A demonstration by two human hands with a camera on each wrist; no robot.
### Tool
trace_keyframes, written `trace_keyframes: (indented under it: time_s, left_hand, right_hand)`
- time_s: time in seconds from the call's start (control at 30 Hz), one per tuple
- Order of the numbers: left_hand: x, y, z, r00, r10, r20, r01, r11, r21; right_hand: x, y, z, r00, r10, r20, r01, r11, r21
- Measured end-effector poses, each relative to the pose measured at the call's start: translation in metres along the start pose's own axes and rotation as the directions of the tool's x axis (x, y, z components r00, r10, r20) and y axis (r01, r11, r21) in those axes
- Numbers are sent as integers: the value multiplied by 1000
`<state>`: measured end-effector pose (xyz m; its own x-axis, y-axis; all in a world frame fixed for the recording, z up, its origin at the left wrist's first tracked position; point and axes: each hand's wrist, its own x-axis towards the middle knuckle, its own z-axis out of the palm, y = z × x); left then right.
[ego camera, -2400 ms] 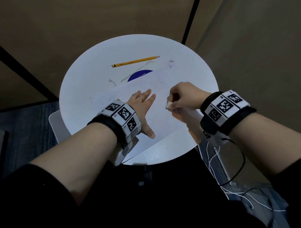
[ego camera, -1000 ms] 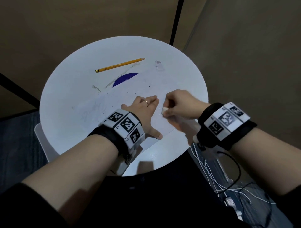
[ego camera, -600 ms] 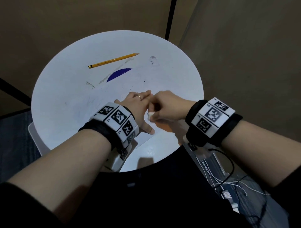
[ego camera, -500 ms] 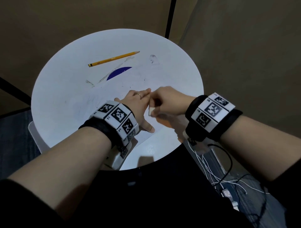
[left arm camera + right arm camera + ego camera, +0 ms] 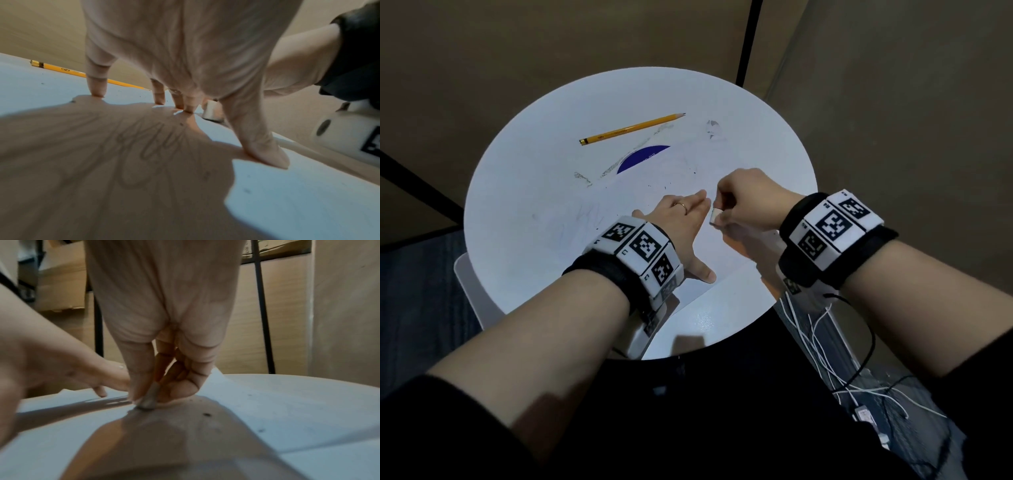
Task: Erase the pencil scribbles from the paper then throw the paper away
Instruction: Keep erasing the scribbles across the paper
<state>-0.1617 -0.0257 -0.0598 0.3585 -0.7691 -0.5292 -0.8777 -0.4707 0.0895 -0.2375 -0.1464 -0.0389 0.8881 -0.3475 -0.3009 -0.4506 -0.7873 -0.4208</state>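
Note:
A white sheet of paper point(image 5: 640, 192) lies flat on the round white table point(image 5: 524, 178), with faint pencil scribbles point(image 5: 585, 219) at its left part and more scribbles point(image 5: 152, 146) showing under my left palm. My left hand point(image 5: 681, 222) lies spread and flat on the sheet, fingertips point(image 5: 96, 91) pressing it down. Just right of it, my right hand point(image 5: 743, 202) pinches a small white eraser point(image 5: 715, 216) whose lower end point(image 5: 149, 399) touches the paper.
A yellow pencil point(image 5: 633, 129) lies at the table's far side beyond the sheet. A dark blue disc point(image 5: 643, 158) peeks from under the paper's far edge. Eraser crumbs dot the sheet. White cables point(image 5: 822, 342) hang off the table's right side.
My right hand with the eraser has rubbed back and forth beside the left fingers, ending slightly farther up the sheet. The left hand has stayed pressed on the paper.

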Motion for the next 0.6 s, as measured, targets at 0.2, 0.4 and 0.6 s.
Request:
trace_keyframes:
  time_s: [0.2,0.4,0.6]
  left_hand:
    - [-1,-2,3,1000,22,-19,-22,999,-41]
    - [0,-1,4,1000,11,-17,-11,1000,-26]
    - [1,-1,5,1000,15,-18,-15,999,-38]
  right_hand:
    - [-19,-7,11,964,-81,252,78,997,21]
    - [-12,0,-2,991,-6,131,14,998,-62]
    - [-25,-1,6,956,-30,292,44,998,-42]
